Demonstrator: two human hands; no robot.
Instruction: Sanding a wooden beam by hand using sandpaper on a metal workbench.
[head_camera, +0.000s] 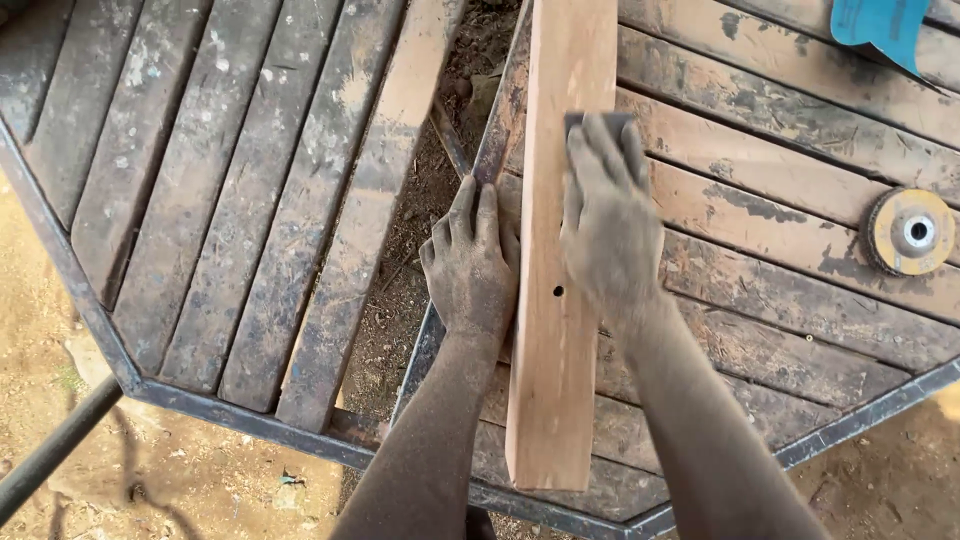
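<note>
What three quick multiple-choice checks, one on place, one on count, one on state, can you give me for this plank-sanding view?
1. Where is the round flap disc?
A. on the slatted table, to the right of the plank
B. on the ground
C. on the plank

2. How many drilled holes show in the plank?
A. none
B. one
C. three

3. What is the right hand doing?
A. hanging free
B. holding the disc
C. pressing a dark sanding pad on the plank

A: disc lies on the slats. B: a single hole beside the left hand. C: pad is under the fingers.
</note>
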